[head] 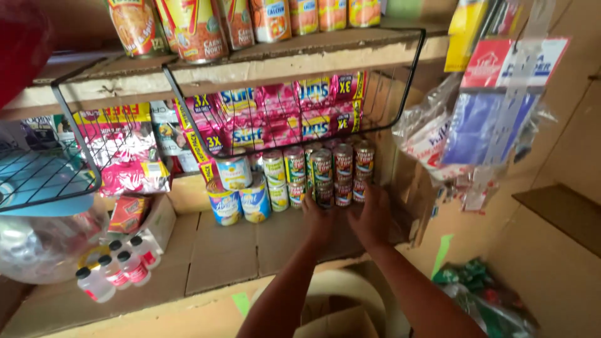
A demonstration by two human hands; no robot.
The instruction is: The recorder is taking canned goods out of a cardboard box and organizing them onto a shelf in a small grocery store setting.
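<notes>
Both my arms reach onto a cardboard-lined shelf (225, 250). My left hand (317, 220) touches the bottom row of small stacked cans (322, 172) with green and red labels. My right hand (372, 216) rests against the same stack at its right end, fingers curled around a bottom can (359, 189). The cans stand two high in several columns. Whether either hand truly grips a can is hard to tell.
Larger blue-and-white cans (241, 197) stand left of the stack. Small white bottles (119, 266) with black caps sit at the shelf's left front. A wire basket (275, 119) of pink sachets hangs above. Hanging plastic packets (476, 125) crowd the right.
</notes>
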